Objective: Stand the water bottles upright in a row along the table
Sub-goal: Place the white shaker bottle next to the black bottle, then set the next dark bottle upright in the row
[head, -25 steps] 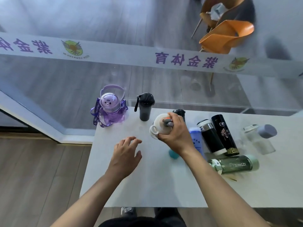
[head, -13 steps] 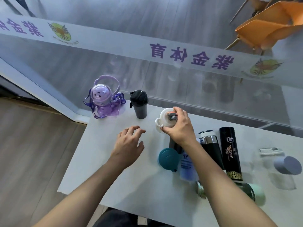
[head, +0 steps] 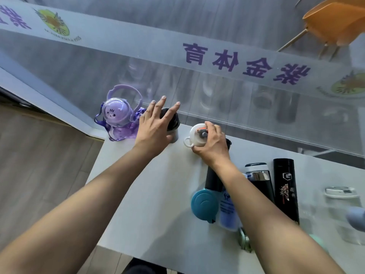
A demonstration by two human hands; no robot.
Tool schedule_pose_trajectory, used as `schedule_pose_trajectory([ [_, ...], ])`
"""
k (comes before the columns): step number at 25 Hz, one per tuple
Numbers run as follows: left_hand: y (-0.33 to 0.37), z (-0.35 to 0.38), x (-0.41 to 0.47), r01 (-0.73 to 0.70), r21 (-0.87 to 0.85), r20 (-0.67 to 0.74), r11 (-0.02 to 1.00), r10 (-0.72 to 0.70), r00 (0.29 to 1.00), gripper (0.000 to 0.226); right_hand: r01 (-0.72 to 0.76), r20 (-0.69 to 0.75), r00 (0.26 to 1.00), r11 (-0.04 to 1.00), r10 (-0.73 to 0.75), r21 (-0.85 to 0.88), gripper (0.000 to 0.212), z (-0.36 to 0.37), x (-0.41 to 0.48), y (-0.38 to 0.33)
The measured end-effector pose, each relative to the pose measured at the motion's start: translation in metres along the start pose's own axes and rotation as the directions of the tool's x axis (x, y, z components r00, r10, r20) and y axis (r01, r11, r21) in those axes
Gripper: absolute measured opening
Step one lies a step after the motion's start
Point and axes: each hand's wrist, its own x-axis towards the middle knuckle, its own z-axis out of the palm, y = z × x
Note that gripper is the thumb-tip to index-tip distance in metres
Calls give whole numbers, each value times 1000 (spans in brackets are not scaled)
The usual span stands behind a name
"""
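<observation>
A purple cat-faced bottle [head: 118, 117] stands upright at the table's far left corner. Right beside it stands a black bottle [head: 173, 123], partly hidden by my left hand [head: 156, 125], whose fingers are spread open over it. My right hand [head: 212, 144] grips the top of a white-lidded bottle [head: 194, 135], held upright on the table to the right of the black one. Lying flat further right are a teal-lidded bottle [head: 203, 204], a blue bottle [head: 227, 210], a black and steel flask [head: 258, 178], a black printed flask [head: 285, 186] and a clear bottle [head: 341, 206].
The white table [head: 158, 194] ends at a glass wall [head: 217, 91] just behind the standing bottles. Its left edge drops to wood floor [head: 39, 165]. A green bottle end [head: 245, 242] shows under my right forearm. An orange chair [head: 331, 22] stands beyond the glass.
My left hand has lifted off the table and reached forward over the black bottle. My right hand has carried the white-lidded bottle toward the back, beside the black one.
</observation>
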Motion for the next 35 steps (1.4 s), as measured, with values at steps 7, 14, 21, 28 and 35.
schedule_pose_trajectory([
  [7,-2,11,6,-48,-92,-21,995,47,999,78,-79,-61,995,997,78,-10,86,-7,-2,4],
  [14,32,-5,-13,-117,26,-172,993,119,978,76,-177,38,983,983,179,-50,113,-39,-12,22],
  [21,78,26,-23,-185,-290,70,939,213,975,89,-349,137,921,929,365,-127,90,-46,12,60],
  [28,78,44,-6,-25,-395,197,918,111,974,101,-432,222,877,901,426,-24,68,-29,28,77],
  [35,84,53,1,6,-379,184,925,69,980,90,-412,79,911,873,406,262,90,-49,16,77],
])
